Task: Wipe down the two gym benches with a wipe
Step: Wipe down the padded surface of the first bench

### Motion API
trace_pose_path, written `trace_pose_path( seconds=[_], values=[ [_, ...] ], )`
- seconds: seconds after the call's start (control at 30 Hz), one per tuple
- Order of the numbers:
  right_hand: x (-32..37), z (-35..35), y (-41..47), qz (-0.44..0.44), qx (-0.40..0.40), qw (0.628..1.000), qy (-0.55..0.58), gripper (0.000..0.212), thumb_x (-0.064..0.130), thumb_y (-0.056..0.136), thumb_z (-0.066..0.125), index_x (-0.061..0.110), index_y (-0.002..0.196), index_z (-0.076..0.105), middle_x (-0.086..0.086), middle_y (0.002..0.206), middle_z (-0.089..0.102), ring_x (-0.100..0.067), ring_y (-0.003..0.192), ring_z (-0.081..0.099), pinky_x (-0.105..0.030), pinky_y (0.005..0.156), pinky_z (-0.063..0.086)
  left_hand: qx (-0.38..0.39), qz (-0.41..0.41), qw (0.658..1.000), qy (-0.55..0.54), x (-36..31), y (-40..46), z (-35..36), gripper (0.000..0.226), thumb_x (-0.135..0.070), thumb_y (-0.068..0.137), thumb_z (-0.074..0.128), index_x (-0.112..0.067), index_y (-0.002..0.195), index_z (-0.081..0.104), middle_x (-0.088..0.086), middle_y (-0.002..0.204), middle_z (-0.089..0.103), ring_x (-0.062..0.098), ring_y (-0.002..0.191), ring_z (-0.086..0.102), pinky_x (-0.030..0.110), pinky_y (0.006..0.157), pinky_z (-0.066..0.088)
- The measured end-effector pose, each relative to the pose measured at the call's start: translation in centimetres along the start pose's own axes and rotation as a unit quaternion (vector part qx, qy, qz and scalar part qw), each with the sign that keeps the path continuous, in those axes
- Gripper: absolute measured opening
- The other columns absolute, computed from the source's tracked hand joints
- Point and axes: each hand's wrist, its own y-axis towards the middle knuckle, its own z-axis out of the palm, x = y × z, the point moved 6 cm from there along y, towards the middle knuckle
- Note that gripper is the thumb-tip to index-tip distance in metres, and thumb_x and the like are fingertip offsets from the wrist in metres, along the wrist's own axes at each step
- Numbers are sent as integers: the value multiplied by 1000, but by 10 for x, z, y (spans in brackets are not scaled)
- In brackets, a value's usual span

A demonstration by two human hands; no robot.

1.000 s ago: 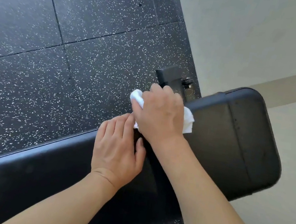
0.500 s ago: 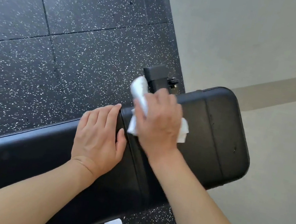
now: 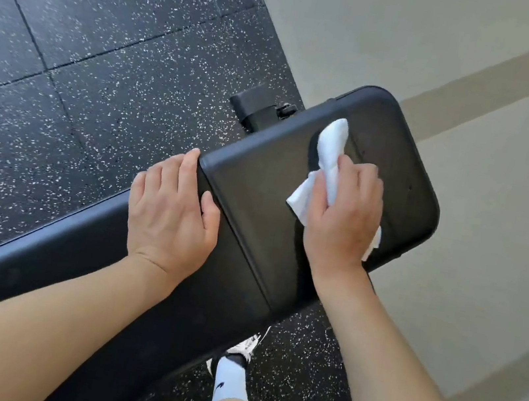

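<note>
Right hand: the right hand sat palm-down on the far pad of the bench, fingers curled around a bunched white wipe, pressing it onto the vinyl
Right arm: forearm came in from the bottom right, wrist bent a bit so the knuckles faced up at the camera
Wipe: one crumpled end stuck out past the fingertips toward the rounded end of the pad, a flat corner poked out on the thumb side, and a small bit showed past the outer edge of the hand
Left hand: the left hand lay flat on the bench right at the seam between the two pads, fingers straight and draped over the far edge, thumb resting on the corner of the end pad, holding nothing
Left arm: stretched in from the bottom left, pretty much along the long pad
Bench: black, ran diagonally from lower left to upper right, with a black frame bracket sticking out from under the far side
Floor: black speckled rubber tiles, pale flooring past the bench end
Below: a foot in a white sock under the near edge
</note>
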Motion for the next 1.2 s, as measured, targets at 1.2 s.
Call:
trace_pose_path(
  seconds=[1.2],
  values=[
    [-108,-22,-98,296,-196,917,182,26,28,102,56,8,117,62,-2,103,52,-24,93,54,-41,82,48,52,465,883,25,-122,30,18,60,-27,94,46,-21,154,47,2,164,40,30,154,32,59,126,20]
  ],
)
